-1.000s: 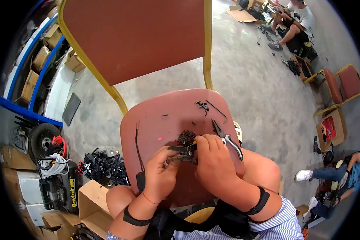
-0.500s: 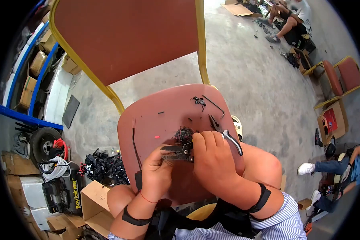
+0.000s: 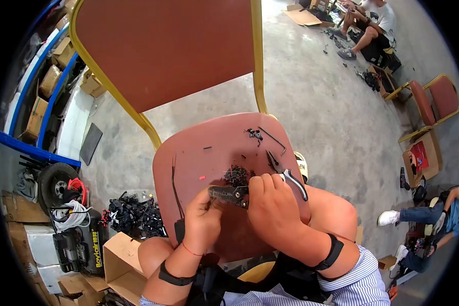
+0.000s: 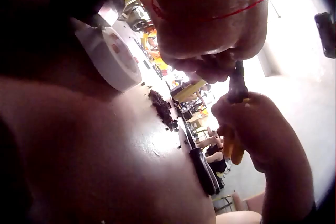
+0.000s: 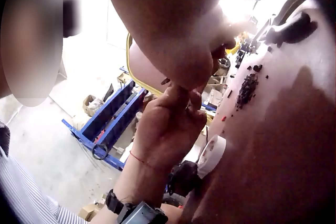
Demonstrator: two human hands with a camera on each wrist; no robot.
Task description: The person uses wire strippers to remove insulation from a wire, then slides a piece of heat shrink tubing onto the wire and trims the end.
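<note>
My right hand (image 3: 273,204) grips a wire stripper (image 3: 228,195) whose dark head points left, over the red chair seat (image 3: 188,148). Its orange handles (image 4: 236,150) show below that hand in the left wrist view. The left hand (image 3: 201,220) has thumb and fingers curled at the tool's tip, pinching a small piece mostly covered by the fingers; I cannot tell what it is. Just beyond the tool lies a heap of black clippings (image 3: 236,174). Long-nose pliers (image 3: 294,184) with black-and-white handles lie right of the right hand.
A hex key (image 3: 273,139), black fittings (image 3: 253,134) and a red bit (image 3: 202,178) lie on the seat. A white tape roll (image 4: 123,64) stands near the left hand. Thin black leads (image 3: 175,188) run along the left edge. An open carton (image 3: 121,257) sits on the floor.
The wire stripper's jaws, spread apart a second ago, have come together. Both hands stay almost in place, the left still at the tool's tip. The head view has shifted slightly.
</note>
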